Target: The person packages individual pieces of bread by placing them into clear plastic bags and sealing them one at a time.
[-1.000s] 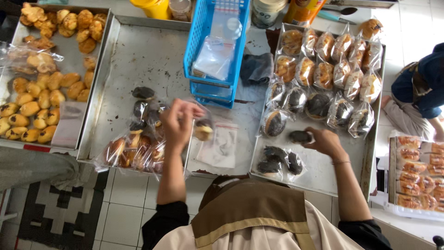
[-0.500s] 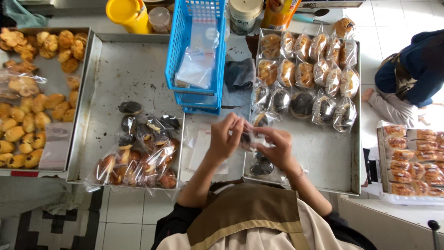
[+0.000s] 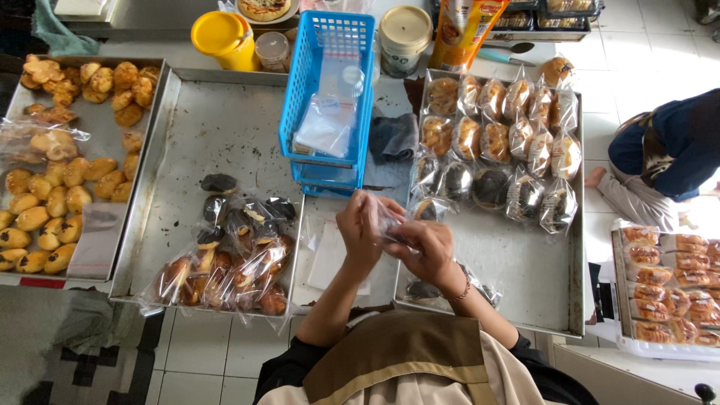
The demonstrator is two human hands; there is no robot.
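Observation:
My left hand (image 3: 360,229) and my right hand (image 3: 427,251) meet in front of me and both grip a clear plastic bag (image 3: 390,225) with a dark bun inside it. They hover over the near left corner of the right metal tray (image 3: 536,281). Rows of bagged buns (image 3: 502,146) fill the far half of that tray, and a few more bagged dark buns (image 3: 420,290) lie below my right wrist. A heap of bagged buns (image 3: 232,255) lies on the middle tray (image 3: 217,127), left of my left forearm.
A blue basket (image 3: 360,97) with clear bags stands between the trays. The left tray (image 3: 154,120) carries unwrapped golden pastries (image 3: 52,202). A yellow jar (image 3: 221,37) and a white tub (image 3: 403,34) stand behind. Another person (image 3: 664,157) crouches at the right near a tray of packed buns (image 3: 664,289).
One second ago my hands were apart, the left above the bagged heap and the right on a dark bun in the right tray. They have since come together around a bagged bun.

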